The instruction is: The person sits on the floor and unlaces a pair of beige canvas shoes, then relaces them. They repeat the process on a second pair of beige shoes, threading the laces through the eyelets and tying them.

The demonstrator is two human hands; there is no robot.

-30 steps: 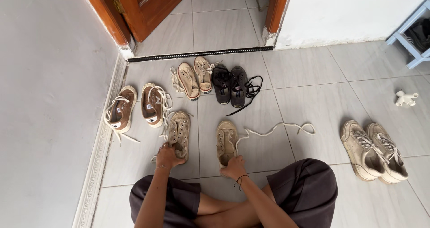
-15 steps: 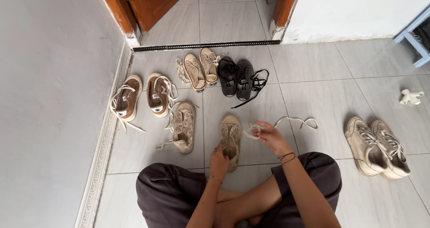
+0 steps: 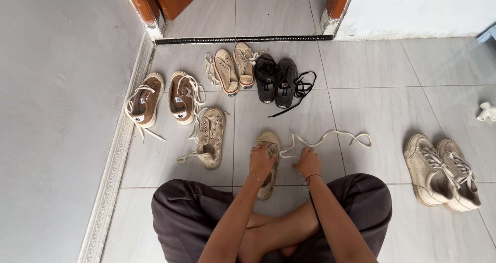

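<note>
Against the grey wall and its moulded white skirting at far left, a pair of brown low-top sneakers with white soles and loose white laces lies on the pale grey floor tiles, toes toward the wearer. Right of that pair and nearer the person, a single worn beige canvas sneaker with empty eyelets lies alone, its lace trailing off to the left. Farther back, near the black ribbed threshold strip of the orange-brown wooden doorway, a pair of cream low-top canvas sneakers with red-lined soles sits beside a pair of black canvas sneakers with black laces, the two pairs touching or nearly so. Centre foreground: person seated cross-legged in dark grey trousers. Left hand, rings on fingers, is pressed palm-down on a second worn beige canvas sneaker, fingers curled over its upper, holding it against the floor; the shoe lies lengthwise, toe away from the person, heel near the left knee. Right hand, a dark band at the wrist, rests just beside that shoe with fingers bent down onto the near end of a long white shoelace; whether it pinches the lace or only presses it cannot be told. Lace runs in loose loops rightward across the tile, apart from the shoe. Well to the right, a pair of scuffed off-white leather trainers with white laces stands side by side. At the right edge, a small white plastic fitting, partly cut off.
</note>
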